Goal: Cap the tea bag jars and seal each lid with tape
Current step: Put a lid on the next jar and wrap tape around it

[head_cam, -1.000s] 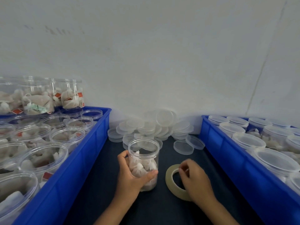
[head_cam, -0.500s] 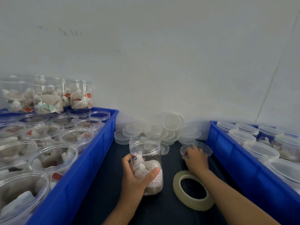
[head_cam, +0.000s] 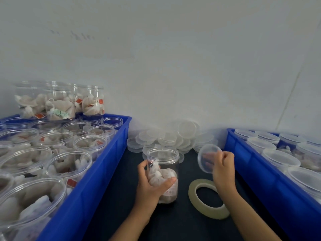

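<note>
Since the jar (head_cam: 162, 173) is still open-mouthed, that's the bit to get right; it stands upright on the dark table (head_cam: 119, 192) between the two blue crates, half full of tea bags, with the left hand (head_cam: 150, 185) wrapped round its lower body, thumb across the front. The right hand (head_cam: 223, 166) pinches a clear lid (head_cam: 206, 158) by its edge, held tilted just to the right of the jar's rim and not touching it yet. My take: level the lid out first, drop it square over the mouth, then press or twist while the left hand keeps the jar from spinning; going on crooked is how these thin lids jam. The tape roll (head_cam: 207, 199) lies flat near the jar, under the right wrist, handy for the sealing after.

Compared with half a second ago, the right hand was down in the pile of loose lids (head_cam: 171, 138) by the wall; now it has come back with one lifted; the jar and tape haven't shifted. Left crate (head_cam: 97, 180) has uncapped jars, right crate (head_cam: 257, 169) capped ones.
</note>
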A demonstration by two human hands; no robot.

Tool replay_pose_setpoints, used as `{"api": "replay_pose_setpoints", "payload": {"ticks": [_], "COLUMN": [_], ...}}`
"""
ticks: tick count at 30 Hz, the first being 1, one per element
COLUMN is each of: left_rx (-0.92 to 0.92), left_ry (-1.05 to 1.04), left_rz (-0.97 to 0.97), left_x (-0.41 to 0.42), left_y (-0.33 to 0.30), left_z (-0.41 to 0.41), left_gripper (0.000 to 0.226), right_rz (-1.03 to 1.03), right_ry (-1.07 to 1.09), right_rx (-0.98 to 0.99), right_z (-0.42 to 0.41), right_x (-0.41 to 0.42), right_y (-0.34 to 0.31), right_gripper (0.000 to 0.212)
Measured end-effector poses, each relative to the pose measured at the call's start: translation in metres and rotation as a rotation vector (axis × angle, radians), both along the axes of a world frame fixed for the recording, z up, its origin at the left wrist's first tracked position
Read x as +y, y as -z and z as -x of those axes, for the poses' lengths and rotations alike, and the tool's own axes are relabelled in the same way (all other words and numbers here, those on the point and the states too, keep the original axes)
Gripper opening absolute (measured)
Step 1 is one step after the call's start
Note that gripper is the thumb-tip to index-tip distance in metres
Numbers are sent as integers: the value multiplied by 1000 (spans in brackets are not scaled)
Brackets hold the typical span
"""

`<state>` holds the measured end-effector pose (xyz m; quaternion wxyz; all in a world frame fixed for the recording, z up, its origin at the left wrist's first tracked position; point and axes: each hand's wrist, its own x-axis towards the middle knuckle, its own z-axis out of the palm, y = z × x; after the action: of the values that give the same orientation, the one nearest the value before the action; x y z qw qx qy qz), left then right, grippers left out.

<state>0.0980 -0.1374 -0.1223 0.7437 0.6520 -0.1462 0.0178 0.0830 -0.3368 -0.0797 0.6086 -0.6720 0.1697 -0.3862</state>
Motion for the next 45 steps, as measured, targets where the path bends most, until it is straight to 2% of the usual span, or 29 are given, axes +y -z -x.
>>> {"api": "replay_pose_setpoints", "payload": {"ticks": [3, 5, 7, 11, 14, 17, 20, 23, 29, 34, 37, 40, 42, 45], "left_rx": [-26, -49, -87, -255, -392, -500, -536, -563, -565, -529, -519, -436, -282, -41], "left_ry": [37, 44, 40, 25, -47, -107, -146, -164, -155, -124, -83, 35, 90, 146], "left_rz": [-28, -39, -47, -179, -277, -386, -455, -503, -504, -457, -447, -349, -233, -56], "left_x": [-1, -1, -1, -4, -6, -9, -8, -6, -6, -4, -4, -4, -2, 3], "left_y": [1, 3, 4, 8, 9, 8, 6, 3, 2, 6, 7, 7, 7, 6], "left_z": [0, 0, -1, 4, 9, 12, 14, 16, 16, 13, 11, 7, 3, -4], "left_gripper": [90, 88, 90, 97, 95, 97, 99, 98, 99, 101, 105, 115, 127, 125], "right_rz": [-176, -251, -443, -978, -1061, -895, -775, -452, 136, 510, 754, 860, 910, 691], "right_ry": [-72, -75, -98, -321, -447, -533, -392, -332, -353, -654, -628, -514, -404, -355], "right_rx": [-18, 53, 56, -101, -192, -140, -50, 95, 313, 347, 348, 355, 361, 289], "right_z": [28, 42, 48, 55, 55, 52, 46, 41, 32, 34, 35, 33, 32, 29], "right_x": [17, 24, 24, 29, 36, 50, 58, 55, 54, 48, 43, 44, 44, 42], "right_y": [5, 10, 16, 6, 1, -2, -6, -17, -43, -37, -39, -38, -33, -25], "right_gripper": [21, 14, 13, 27, 29, 24, 21, 20, 33, 74, 73, 71, 75, 77]}}
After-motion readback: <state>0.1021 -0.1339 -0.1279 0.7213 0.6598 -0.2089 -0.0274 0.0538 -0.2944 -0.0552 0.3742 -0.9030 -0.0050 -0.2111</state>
